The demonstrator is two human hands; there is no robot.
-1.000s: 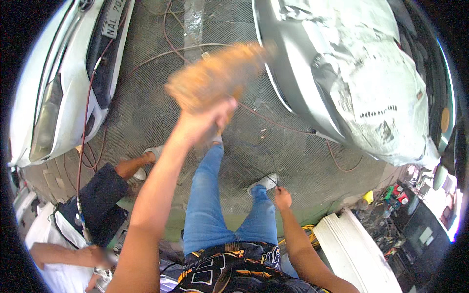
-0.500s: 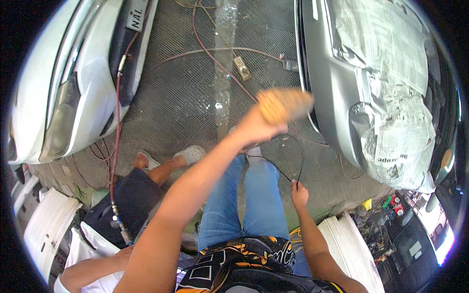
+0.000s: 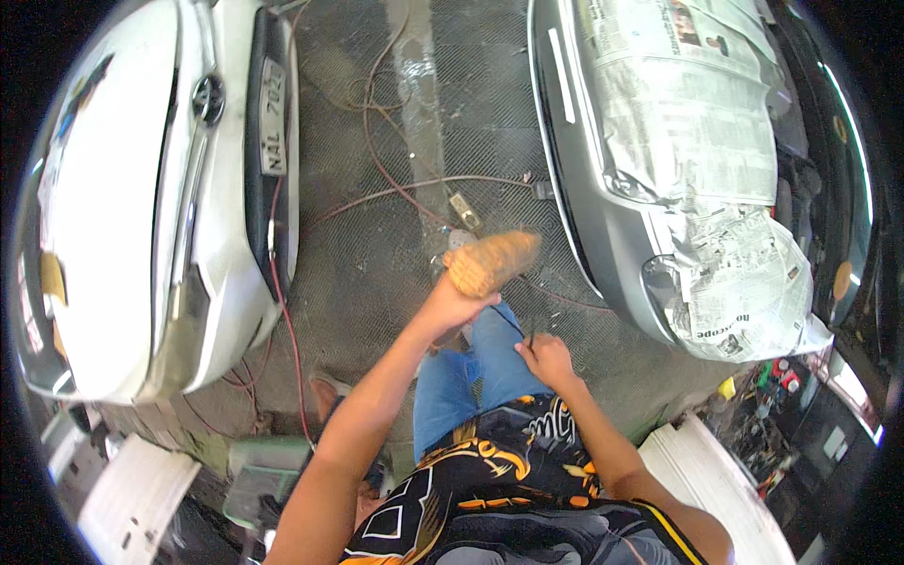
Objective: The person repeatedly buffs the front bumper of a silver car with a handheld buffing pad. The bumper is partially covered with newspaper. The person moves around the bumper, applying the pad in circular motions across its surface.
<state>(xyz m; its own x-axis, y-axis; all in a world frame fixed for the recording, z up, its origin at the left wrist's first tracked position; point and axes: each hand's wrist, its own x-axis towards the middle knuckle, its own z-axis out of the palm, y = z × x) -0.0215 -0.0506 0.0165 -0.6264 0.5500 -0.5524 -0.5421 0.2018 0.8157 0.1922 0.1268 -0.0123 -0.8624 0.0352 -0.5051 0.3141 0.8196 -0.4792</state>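
My left hand (image 3: 459,306) grips a power tool with a fuzzy, blurred orange pad (image 3: 492,260), apparently a polisher, held out over the floor above my legs. My right hand (image 3: 548,360) is closed on a thin black cord (image 3: 528,344) beside my right thigh. To the right is a silver car bumper (image 3: 621,254), with newspaper sheets (image 3: 692,113) masking the car above it.
A white car (image 3: 122,217) fills the left. Red and pale hoses (image 3: 386,165) cross the patterned floor (image 3: 358,245). White panels (image 3: 127,490) lie lower left and right. Assorted shop items (image 3: 763,395) crowd the lower right. A co-worker (image 3: 325,400) is partly hidden behind my left arm.
My left hand with the orange pad swung right, then came back left and lower. My right hand moved up and slightly left. The view shifted, showing more white car and less co-worker.
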